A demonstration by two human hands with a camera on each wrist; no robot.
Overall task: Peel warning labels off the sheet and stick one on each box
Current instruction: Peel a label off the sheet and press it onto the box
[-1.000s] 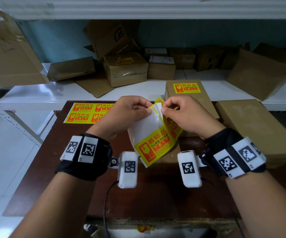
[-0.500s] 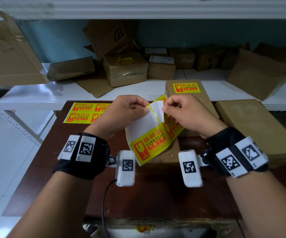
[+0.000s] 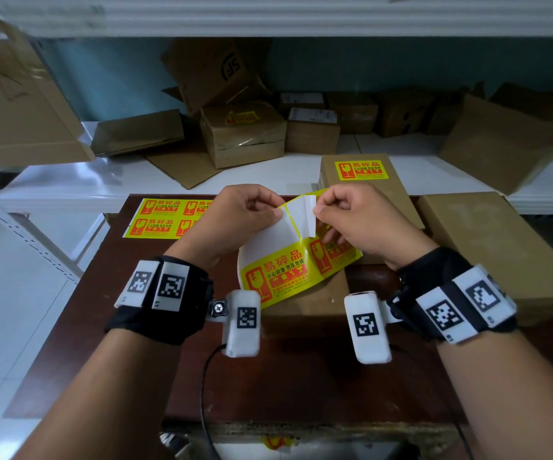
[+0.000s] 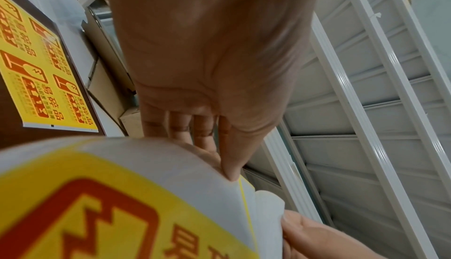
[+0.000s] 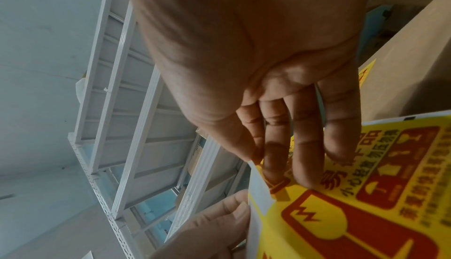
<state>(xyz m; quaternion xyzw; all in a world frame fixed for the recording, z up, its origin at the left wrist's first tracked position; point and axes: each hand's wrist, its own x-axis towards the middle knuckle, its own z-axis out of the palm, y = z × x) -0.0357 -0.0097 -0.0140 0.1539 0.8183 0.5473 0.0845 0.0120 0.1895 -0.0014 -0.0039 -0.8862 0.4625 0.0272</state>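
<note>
I hold a yellow and red warning-label sheet (image 3: 288,270) in the air above the brown table (image 3: 175,360). My left hand (image 3: 242,217) pinches the white backing (image 4: 195,176) near its top edge. My right hand (image 3: 351,217) pinches a peeled label corner (image 5: 258,188) whose white underside (image 3: 308,214) is folded back. A second sheet of labels (image 3: 165,217) lies flat at the table's far left. A box bearing a label (image 3: 361,171) stands behind my hands. A plain cardboard box (image 3: 500,247) lies to the right. Another box (image 3: 305,300) lies under the held sheet.
A white shelf (image 3: 102,184) behind the table carries several cardboard boxes and flattened cartons, one with a yellow label (image 3: 242,117). A white rack upright (image 3: 19,227) slants down at the left. White floor tiles (image 3: 13,327) show to the left of the table.
The held sheet has tilted and shifted a little leftwards. The peeled corner's white flap has grown wider as my right hand draws it away from the backing.
</note>
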